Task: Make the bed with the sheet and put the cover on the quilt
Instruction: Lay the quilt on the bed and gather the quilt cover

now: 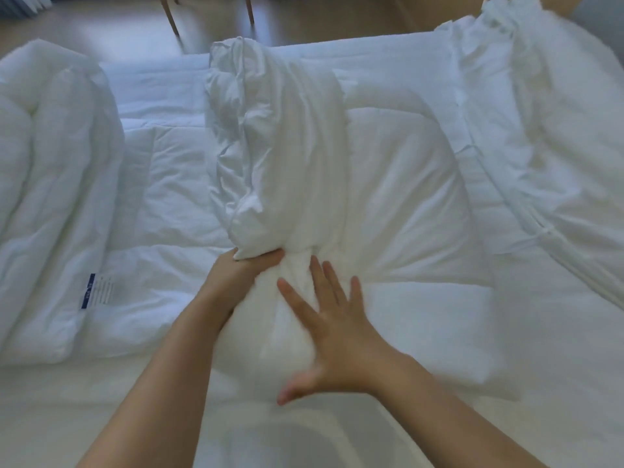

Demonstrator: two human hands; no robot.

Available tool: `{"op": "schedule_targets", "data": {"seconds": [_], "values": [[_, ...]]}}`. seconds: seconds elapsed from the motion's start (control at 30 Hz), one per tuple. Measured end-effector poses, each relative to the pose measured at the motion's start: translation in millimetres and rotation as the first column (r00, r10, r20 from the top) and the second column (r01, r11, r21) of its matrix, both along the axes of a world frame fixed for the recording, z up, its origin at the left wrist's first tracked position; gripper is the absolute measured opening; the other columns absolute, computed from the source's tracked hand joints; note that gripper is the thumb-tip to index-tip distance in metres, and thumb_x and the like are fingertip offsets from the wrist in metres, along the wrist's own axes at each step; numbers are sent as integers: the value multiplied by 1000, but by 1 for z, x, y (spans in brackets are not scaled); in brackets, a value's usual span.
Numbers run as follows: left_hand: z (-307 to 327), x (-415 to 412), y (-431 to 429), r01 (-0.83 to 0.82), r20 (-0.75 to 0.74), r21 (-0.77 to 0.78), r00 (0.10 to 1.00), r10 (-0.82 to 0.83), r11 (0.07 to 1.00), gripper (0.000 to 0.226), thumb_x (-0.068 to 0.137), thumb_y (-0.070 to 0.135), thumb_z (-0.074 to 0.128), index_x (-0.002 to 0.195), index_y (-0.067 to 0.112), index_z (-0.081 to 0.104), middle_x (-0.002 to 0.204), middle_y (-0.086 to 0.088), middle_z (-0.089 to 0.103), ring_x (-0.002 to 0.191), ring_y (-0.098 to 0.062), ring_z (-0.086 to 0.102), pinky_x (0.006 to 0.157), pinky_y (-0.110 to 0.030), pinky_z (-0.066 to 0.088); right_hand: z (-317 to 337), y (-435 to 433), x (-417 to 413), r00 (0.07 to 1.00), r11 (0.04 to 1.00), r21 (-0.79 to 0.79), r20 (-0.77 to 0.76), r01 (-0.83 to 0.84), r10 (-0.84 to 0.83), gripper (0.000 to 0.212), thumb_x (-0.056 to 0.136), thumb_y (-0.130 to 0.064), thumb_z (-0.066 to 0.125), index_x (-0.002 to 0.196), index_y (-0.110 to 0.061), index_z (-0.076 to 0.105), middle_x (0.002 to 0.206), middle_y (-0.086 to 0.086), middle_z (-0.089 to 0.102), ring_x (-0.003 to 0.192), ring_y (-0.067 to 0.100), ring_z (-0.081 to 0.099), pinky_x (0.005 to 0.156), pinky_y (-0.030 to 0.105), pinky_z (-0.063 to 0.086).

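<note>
1. Gripping the near end of the bunched cover (280, 157) in the left hand (238, 271); holding the right hand (334, 322) spread wide beside it.
2. Stretching lengthwise from that grip toward the far edge of the bed (101, 417), across the quilt (405, 184).

Bunched cover (280, 146) lies on the quilt (405, 204), chair legs (172, 15) behind.
</note>
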State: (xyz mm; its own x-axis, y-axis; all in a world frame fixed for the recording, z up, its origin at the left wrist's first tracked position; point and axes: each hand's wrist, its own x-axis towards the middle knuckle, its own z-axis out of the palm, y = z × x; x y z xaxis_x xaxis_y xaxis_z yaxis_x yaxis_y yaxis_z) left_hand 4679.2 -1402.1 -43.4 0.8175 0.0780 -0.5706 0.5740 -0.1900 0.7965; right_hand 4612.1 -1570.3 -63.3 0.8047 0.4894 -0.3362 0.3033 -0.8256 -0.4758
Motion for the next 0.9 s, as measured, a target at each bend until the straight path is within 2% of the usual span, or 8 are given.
{"op": "schedule_targets", "data": {"seconds": [0.2, 0.33, 0.47, 0.53, 0.63, 0.7, 0.77, 0.9], "values": [[74, 26, -171, 93, 185, -250, 982, -47, 964, 48, 63, 38, 75, 106, 20, 67, 100, -5, 73, 95, -23, 69, 87, -42, 53, 30, -127, 7, 814, 780, 582, 325, 229, -482, 88, 70, -46, 55, 141, -49, 5, 150, 0, 6, 138, 22, 14, 105, 40, 30], [108, 51, -333, 330, 342, -210, 907, -247, 920, 27, 83, 33, 68, 105, 17, 67, 96, -4, 72, 88, -19, 69, 78, -34, 54, 68, -270, 14, 663, 696, 547, 306, 464, -683, 89, 67, -43, 62, 138, -50, 9, 148, 2, 19, 130, 11, 26, 102, 30, 33], [118, 32, -479, 609, 384, 114, 701, -600, 785, 51, 87, 51, 57, 125, 18, 57, 134, 1, 53, 120, -17, 51, 102, -38, 41, 56, -377, 2, 418, 502, 397, 282, 768, -863, 76, 68, -52, 65, 135, -30, 35, 129, -5, 49, 114, 9, 48, 93, 27, 44], [112, 6, -506, 680, 490, 169, 570, -660, 713, 46, 91, 43, 55, 129, 18, 54, 149, 4, 36, 132, -13, 39, 108, -35, 35, 33, -405, -26, 226, 204, 550, 28, 810, -974, 50, 77, -43, 56, 124, -28, 47, 116, -8, 59, 107, 9, 58, 89, 37, 52], [84, -21, -495, 409, 680, 530, 318, -661, 743, 46, 90, 39, 49, 128, 14, 56, 145, -5, 43, 133, -24, 40, 106, -41, 35, 10, -414, -80, -32, -379, 544, -541, 748, -840, 43, 82, -21, 54, 119, -40, 44, 123, -9, 56, 117, 16, 53, 93, 36, 43], [42, -25, -474, 444, 337, 770, 325, -884, 457, 74, 87, 55, 47, 147, 16, 27, 157, -7, 18, 145, -27, 14, 114, -51, 17, -2, -407, -95, -60, -484, 449, -685, 751, -726, 57, 69, -34, 55, 123, -45, 37, 125, -15, 52, 117, 15, 49, 93, 38, 39], [-6, -33, -447, 653, -188, 754, 317, -930, 70, 109, 74, 74, 50, 150, 23, -10, 157, -5, -17, 145, -28, -14, 113, -58, 1, -9, -399, -92, -48, -538, 435, -744, 722, -666, 86, 55, -41, 63, 133, -42, 27, 132, -12, 48, 116, 13, 50, 95, 40, 39], [-62, -58, -411, 650, -374, 753, 290, -881, -105, 140, 55, 81, 61, 138, 26, -37, 146, -15, -39, 139, -37, -28, 108, -64, -3, -21, -384, -77, 59, -540, 481, -781, 691, -621, 122, 34, -52, 80, 139, -38, 19, 139, -6, 46, 126, 18, 48, 105, 42, 39]]}}
